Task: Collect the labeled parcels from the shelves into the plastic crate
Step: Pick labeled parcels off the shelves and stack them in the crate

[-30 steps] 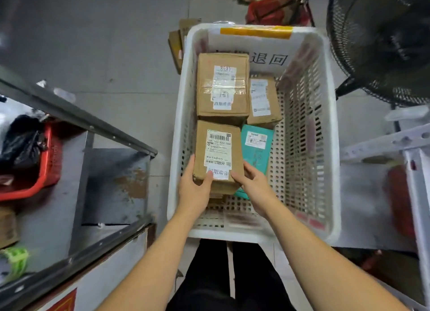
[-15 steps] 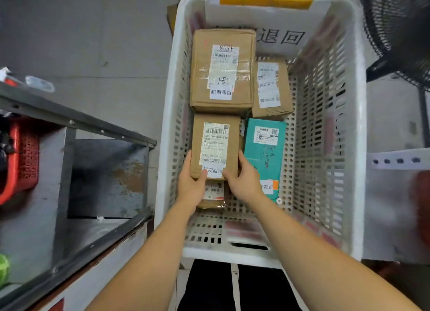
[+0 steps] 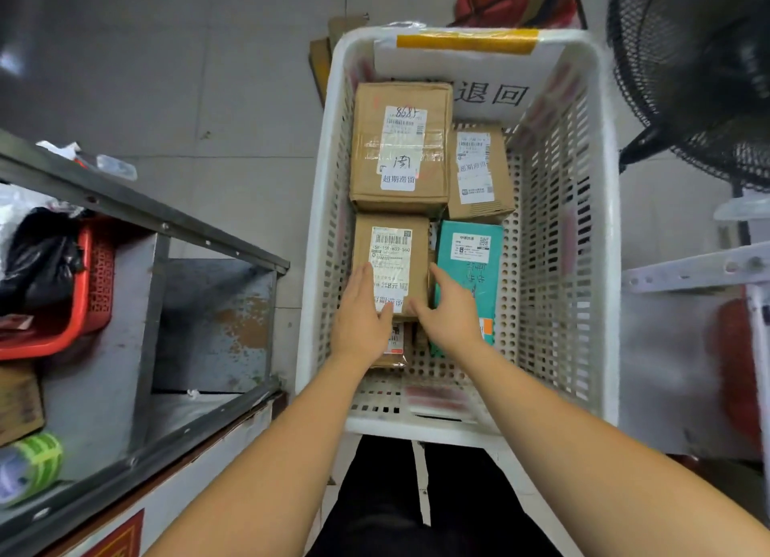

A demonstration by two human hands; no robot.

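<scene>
So the small brown box (image 3: 389, 244) is down now. A second ago we had it held up over the crate (image 3: 311, 306). Now it sits low inside, right up against the big box (image 3: 400, 148) behind it and just beside the teal parcel (image 3: 471, 256), on top of a little flat packet (image 3: 396, 342) (only its near end shows).

Grip-wise, our left hand (image 3: 360, 319) lies flat on the label with the fingers straight. Our right hand (image 3: 450, 315) runs straight-fingered along the box's right edge, next to the teal one. Neither grip is curled round anything, it's more of a pat into place.

We'd call this parcel delivered, so next is probably back to the shelf (image 3: 146, 215) on the left.
</scene>
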